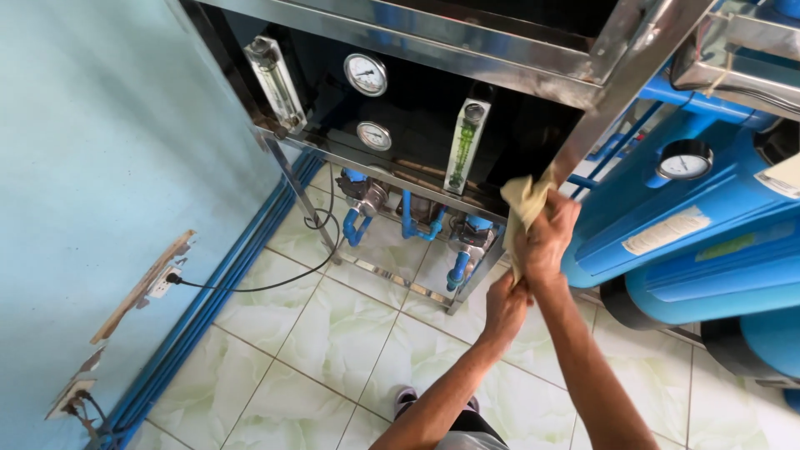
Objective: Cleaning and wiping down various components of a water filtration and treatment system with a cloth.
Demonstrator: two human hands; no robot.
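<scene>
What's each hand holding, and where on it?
Both hold one yellowish cloth. The right hand grips it near its upper part, against the steel frame post; the left hand grips its lower end.

Both hands work in a tight spot: the right hand presses a yellowish cloth against the slanted steel frame post, with the left hand just below it, and the big blue filter housings close off the right side at once. To the left, the black panel with its round pressure gauges and clear flow meters blocks the far side, with blue pipes and valves crowding underneath. Open room lies near and left over the tiled floor, crossed only by a black cable running to the wall socket.
</scene>
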